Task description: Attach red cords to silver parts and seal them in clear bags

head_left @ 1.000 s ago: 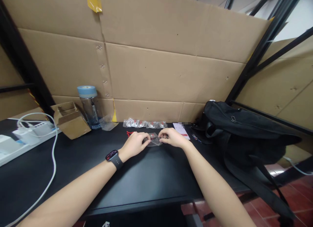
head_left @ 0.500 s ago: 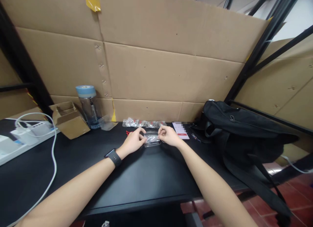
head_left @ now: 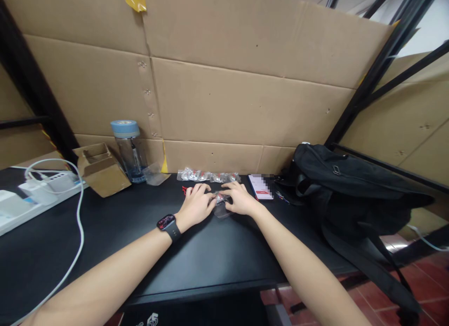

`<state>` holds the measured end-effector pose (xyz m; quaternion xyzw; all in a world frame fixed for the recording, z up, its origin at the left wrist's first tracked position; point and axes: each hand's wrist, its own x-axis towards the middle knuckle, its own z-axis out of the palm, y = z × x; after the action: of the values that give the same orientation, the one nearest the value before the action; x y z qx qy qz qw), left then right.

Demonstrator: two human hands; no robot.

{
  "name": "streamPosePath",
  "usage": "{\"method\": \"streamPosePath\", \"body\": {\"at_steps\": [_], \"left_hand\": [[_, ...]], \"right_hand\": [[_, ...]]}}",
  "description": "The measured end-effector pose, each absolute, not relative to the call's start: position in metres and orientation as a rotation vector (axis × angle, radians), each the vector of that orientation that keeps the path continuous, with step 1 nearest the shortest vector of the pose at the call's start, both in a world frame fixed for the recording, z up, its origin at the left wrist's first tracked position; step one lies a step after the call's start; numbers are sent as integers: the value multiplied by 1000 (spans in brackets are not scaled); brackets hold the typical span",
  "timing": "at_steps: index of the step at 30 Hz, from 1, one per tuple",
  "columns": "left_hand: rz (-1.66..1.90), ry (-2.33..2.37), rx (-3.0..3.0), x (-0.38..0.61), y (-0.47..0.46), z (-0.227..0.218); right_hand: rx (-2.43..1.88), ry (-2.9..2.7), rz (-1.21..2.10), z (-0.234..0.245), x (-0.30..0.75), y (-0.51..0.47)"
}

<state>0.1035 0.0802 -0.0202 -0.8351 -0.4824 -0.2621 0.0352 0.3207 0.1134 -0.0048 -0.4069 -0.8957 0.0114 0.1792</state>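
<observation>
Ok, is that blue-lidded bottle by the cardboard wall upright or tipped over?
Upright: the bottle stands on its base on the table, blue lid on top, beside the small cardboard box.

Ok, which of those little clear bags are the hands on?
The clear bag lying alone, with the left hand and right hand on it. The other bags sit in a row farther back, along the cardboard wall.

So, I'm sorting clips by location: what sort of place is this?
Likely a makeshift packing bench: black desk walled by cardboard sheets, a row of small bagged parts, left hand and right hand pressing a clear bag.
</observation>
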Motion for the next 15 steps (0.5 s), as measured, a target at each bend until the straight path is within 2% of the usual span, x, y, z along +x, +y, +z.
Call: {"method": "streamPosePath", "body": {"at_steps": [5,9,15], "left_hand": [[-815,-1405,-2637,102,81,-17],[-963,-1471,-2583,102,83,-11],[-1285,-1627,-2553,98,86,-2]], "right_hand": [[-1103,-2498,26,-1,317,113],[-1050,-2358,-5,7,313,110],[-971,-2014,425,11,310,106]]}}
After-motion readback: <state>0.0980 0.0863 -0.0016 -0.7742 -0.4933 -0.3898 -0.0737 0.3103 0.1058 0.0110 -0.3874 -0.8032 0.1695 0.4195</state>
